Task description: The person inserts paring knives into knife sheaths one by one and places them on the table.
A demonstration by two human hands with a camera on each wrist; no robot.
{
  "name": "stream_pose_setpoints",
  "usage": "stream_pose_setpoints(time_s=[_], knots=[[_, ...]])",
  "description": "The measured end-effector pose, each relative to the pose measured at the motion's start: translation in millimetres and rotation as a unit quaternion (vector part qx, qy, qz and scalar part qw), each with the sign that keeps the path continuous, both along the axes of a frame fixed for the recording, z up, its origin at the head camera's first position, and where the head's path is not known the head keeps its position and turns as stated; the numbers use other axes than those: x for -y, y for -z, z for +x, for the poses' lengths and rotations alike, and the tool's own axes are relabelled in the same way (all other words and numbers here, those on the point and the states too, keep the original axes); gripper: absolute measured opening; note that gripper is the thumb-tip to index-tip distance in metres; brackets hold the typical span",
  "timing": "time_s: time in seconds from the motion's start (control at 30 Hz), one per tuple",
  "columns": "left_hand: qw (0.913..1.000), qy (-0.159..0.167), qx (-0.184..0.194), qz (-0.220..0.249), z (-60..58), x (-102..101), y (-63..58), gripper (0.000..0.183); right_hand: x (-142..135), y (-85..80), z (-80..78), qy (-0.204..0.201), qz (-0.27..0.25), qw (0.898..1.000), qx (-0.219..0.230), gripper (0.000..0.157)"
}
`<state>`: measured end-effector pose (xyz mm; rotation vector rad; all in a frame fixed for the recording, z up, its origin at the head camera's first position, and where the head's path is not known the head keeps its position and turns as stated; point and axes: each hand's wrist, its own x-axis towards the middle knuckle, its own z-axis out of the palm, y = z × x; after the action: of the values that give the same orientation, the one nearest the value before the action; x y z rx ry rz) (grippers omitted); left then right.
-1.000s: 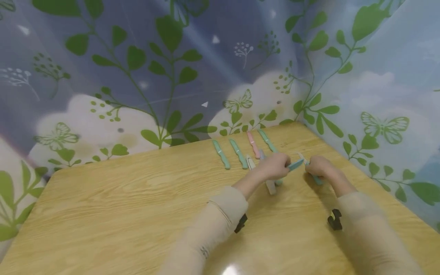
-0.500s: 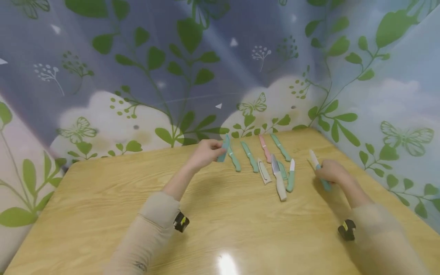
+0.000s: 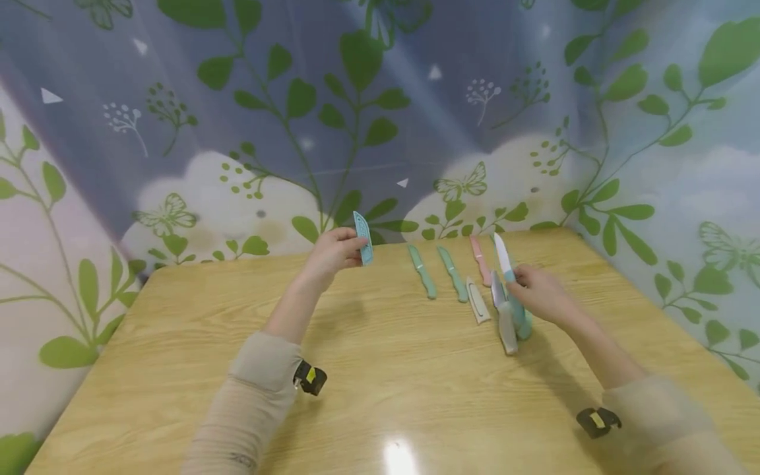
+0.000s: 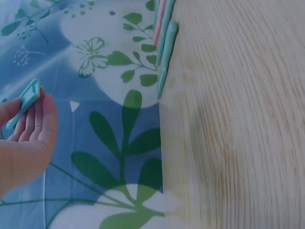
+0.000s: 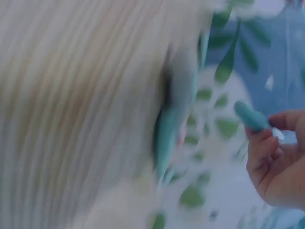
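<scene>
My left hand point(image 3: 332, 256) pinches a light blue knife sheath point(image 3: 364, 239) between thumb and fingers, above the table's far edge. In the left wrist view the sheath point(image 4: 29, 98) tilts in the fingers. My right hand point(image 3: 539, 293) grips a knife point(image 3: 503, 256) with a white blade and a blue-green handle, the blade bare and pointing away. In the right wrist view the knife's handle point(image 5: 250, 116) sticks out past the fingers. Below and left of this hand lies a beige-handled knife point(image 3: 507, 328), with a green handle point(image 3: 524, 326) beside it, partly covered.
Two green sheathed-looking knives point(image 3: 422, 272) and a pink knife point(image 3: 480, 260) lie in a row near the back of the wooden table point(image 3: 249, 369). A beige sheath point(image 3: 477, 301) lies in front of them. A printed cloth point(image 3: 267, 132) hangs behind the table.
The hands came apart, the sheath leaving with the left hand toward the left and the knife staying in the right. Since then the right hand has moved left, over the other knives.
</scene>
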<state>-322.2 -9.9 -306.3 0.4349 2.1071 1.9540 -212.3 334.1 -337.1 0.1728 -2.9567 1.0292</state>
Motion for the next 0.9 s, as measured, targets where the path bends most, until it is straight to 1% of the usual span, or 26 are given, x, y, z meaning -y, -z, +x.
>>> stream_pose_setpoints(time_s=[0.07,0.17,0.23,0.33,0.43,0.6,0.73,0.9], knots=[[0.9992,0.005,0.014,0.036,0.4,-4,-1.7,0.027,19,-3.4,1.3,-0.032,-0.054,0.998,0.007,0.031],[0.9955,0.013,0.036,0.087,1.2,-12,-4.3,0.028,46,-4.3,3.5,-0.086,-0.131,0.987,0.026,0.025],[0.9926,0.019,0.048,0.110,2.2,-17,-5.4,0.030,63,-3.7,4.9,-0.118,-0.166,0.979,0.033,0.024],[0.9907,0.025,0.055,0.122,3.6,-22,-6.2,0.032,84,-2.9,6.4,-0.145,-0.191,0.970,0.041,0.025],[0.9888,0.025,0.063,0.134,5.2,-25,-6.7,0.032,99,-1.7,7.1,-0.151,-0.195,0.968,0.043,0.025],[0.9861,0.023,0.073,0.148,8.1,-29,-6.9,0.031,115,0.2,6.8,-0.152,-0.198,0.967,0.043,0.023],[0.9859,0.022,0.078,0.146,9.6,-30,-5.6,0.029,122,0.8,6.4,-0.150,-0.200,0.967,0.038,0.023],[0.9863,0.025,0.083,0.140,9.4,-28,-4.2,0.029,125,0.4,6.1,-0.143,-0.201,0.968,0.044,0.023]])
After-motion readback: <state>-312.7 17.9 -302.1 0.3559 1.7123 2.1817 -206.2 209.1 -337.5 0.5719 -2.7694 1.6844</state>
